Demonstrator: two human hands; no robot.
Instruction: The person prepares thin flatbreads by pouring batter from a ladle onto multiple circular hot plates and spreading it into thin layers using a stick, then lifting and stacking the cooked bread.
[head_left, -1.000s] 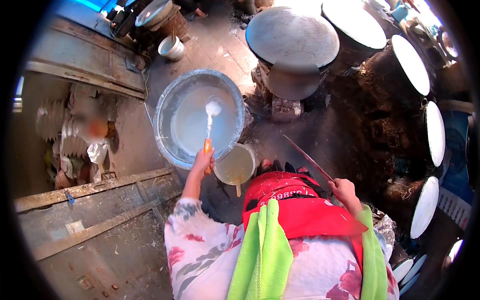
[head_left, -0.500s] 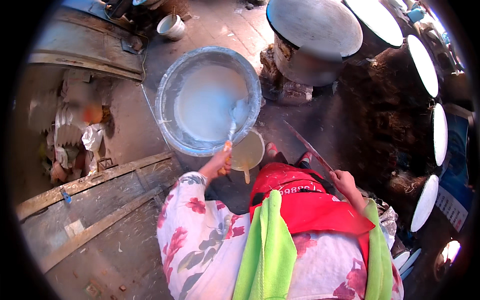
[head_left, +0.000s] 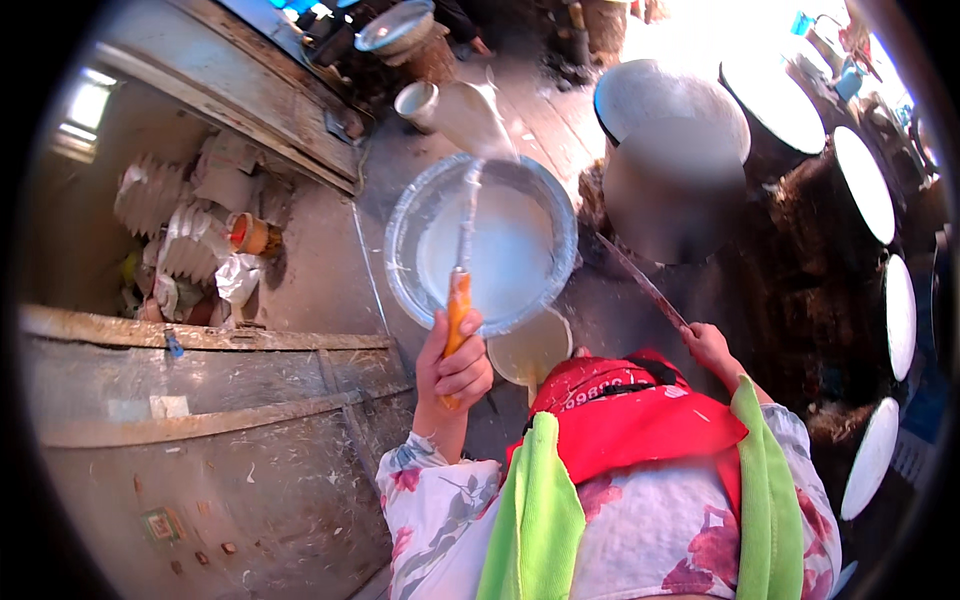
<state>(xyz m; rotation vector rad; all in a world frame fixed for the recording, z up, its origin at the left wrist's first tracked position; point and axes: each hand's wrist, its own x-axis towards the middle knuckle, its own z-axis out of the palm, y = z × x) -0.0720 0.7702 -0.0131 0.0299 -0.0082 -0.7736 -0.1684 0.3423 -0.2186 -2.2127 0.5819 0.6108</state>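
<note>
My left hand is closed round the orange handle of a ladle, held up over a large round basin. The ladle's pale, blurred head shows beyond the basin's far rim. White liquid fills the lower part of the basin. In my right hand is a long, thin, reddish-brown stick, its tip pointing forward and left, close to the basin's right side. Whether it is wood or metal I cannot tell. Partly hidden below the basin's near rim is a smaller pale tub.
A big round griddle stands ahead to the right, partly blurred. Several white discs curve along the right side. A small white bucket sits beyond the basin. Wooden boards with a dusty surface lie at left, near crumpled bags.
My left hand has lifted the ladle out of the white liquid, up and forward over the basin. My right hand keeps hold of the stick. The whole view has shifted.
</note>
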